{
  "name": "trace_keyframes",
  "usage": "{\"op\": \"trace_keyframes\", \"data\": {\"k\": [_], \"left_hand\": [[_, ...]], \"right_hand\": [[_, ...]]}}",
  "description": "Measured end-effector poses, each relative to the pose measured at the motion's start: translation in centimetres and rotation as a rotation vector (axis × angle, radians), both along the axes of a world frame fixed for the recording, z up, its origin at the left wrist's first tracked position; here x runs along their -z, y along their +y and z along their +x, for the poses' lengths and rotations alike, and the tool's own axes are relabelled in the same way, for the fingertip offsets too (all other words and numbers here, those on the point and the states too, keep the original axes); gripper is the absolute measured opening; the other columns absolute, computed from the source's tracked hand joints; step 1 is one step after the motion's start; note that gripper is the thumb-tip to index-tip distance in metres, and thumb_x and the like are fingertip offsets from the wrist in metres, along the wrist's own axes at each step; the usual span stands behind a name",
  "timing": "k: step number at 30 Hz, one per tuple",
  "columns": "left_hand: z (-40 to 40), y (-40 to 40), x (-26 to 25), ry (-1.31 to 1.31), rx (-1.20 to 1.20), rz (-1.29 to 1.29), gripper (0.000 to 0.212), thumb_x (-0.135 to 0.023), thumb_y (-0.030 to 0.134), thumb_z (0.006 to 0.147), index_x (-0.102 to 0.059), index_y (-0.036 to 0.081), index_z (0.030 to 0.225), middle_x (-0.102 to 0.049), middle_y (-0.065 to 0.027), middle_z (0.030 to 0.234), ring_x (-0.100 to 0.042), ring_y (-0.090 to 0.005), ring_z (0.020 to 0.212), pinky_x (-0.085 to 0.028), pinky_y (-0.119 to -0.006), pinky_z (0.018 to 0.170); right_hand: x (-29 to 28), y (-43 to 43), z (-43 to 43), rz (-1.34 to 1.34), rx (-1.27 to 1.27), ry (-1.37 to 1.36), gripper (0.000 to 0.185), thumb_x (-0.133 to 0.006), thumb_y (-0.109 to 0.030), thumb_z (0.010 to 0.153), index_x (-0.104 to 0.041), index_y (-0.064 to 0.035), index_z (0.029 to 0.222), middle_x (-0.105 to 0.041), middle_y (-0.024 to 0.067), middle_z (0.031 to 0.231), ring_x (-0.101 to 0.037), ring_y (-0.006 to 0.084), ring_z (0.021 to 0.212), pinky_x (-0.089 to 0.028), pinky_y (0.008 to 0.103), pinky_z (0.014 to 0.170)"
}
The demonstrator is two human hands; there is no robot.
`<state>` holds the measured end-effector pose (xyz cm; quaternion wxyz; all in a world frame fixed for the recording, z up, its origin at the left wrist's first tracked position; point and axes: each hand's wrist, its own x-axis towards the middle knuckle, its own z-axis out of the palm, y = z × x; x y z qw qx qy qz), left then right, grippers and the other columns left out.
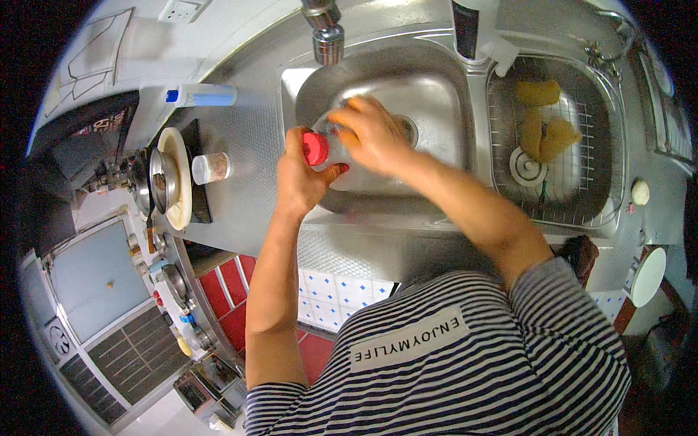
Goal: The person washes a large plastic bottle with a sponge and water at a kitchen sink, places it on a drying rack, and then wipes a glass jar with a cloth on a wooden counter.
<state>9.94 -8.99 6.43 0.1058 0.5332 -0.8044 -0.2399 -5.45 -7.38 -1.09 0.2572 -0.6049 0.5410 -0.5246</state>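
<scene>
My left hand (304, 177) grips a red plastic lid-like piece (315, 149) over the left side of the steel sink basin (436, 185). The thumb stands apart from the red piece, pointing right. Just to its right is my right hand (371, 131), motion-blurred, with its fingers curled down close to the red piece. Whether those fingers hold anything is hidden by the blur. Something pale and translucent seems to lie around and below the hands, too unclear to name. Above the basin hangs a chrome faucet (328, 46); no water stream can be made out.
In the right basin, a wire rack (586, 136) lies by yellowish cloths (548, 136) and a round white drain piece (528, 166). A white jar (211, 168), a blue-capped bottle (202, 96) and a metal bowl (159, 180) stand on the left counter. A white dispenser (482, 32) rises behind the divider.
</scene>
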Motion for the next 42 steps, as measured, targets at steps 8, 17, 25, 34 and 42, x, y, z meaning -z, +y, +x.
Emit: {"op": "trace_keyframes", "data": {"k": [8, 17, 25, 34, 42], "left_hand": [[-1.2, -0.3, -0.7, -0.018, 0.051, 0.010, 0.071, -0.086, 0.013, 0.059, -0.040, 0.005, 0.113, -0.060, -0.0182, 0.093, -0.058, -0.0370, 0.083, -0.049, -0.039, 0.075], [-0.7, 0.1, 0.2, -0.024, 0.032, -0.007, 0.070, -0.086, 0.010, 0.059, -0.039, 0.005, 0.111, -0.058, -0.0136, 0.094, -0.055, -0.0266, 0.083, -0.048, -0.036, 0.076], [0.1, 0.3, 0.4, 0.020, -0.008, -0.006, 0.069, -0.086, 0.013, 0.059, -0.041, 0.004, 0.110, -0.059, -0.0190, 0.093, -0.058, -0.0363, 0.083, -0.048, -0.040, 0.074], [-0.5, 0.0, 0.1, 0.015, -0.004, -0.027, 0.069, -0.086, 0.012, 0.058, -0.041, 0.004, 0.109, -0.059, -0.0187, 0.095, -0.059, -0.0361, 0.085, -0.049, -0.039, 0.076], [-1.1, -0.1, -0.1, -0.036, -0.017, -0.004, 0.070, -0.086, 0.013, 0.057, -0.041, 0.004, 0.110, -0.059, -0.0179, 0.095, -0.058, -0.0355, 0.085, -0.049, -0.040, 0.076]], "right_hand": [[-1.8, -5.2, -0.8, 0.206, -0.205, 0.307, 0.023, -0.059, -0.014, 0.078, -0.063, -0.0116, 0.101, -0.056, 0.0109, 0.095, -0.056, 0.0338, 0.092, -0.046, 0.0452, 0.076], [-1.6, -4.7, -0.4, 0.229, -0.141, 0.232, 0.022, -0.062, -0.010, 0.077, -0.064, -0.0071, 0.099, -0.055, 0.0113, 0.091, -0.056, 0.0333, 0.090, -0.046, 0.0440, 0.077], [0.6, 0.8, 0.3, 0.063, 0.008, -0.001, 0.023, -0.057, -0.021, 0.081, -0.063, -0.0127, 0.101, -0.058, 0.0132, 0.099, -0.057, 0.0346, 0.095, -0.046, 0.0461, 0.076], [4.3, -1.4, -2.8, 0.659, 0.011, -0.115, 0.021, -0.058, -0.023, 0.082, -0.061, -0.0066, 0.095, -0.061, 0.0140, 0.087, -0.061, 0.0307, 0.085, -0.047, 0.0410, 0.074], [2.7, -3.1, -4.6, 1.028, -0.178, -0.150, 0.023, -0.050, -0.020, 0.083, -0.061, -0.0074, 0.100, -0.059, 0.0138, 0.099, -0.057, 0.0328, 0.096, -0.046, 0.0427, 0.077]]}}
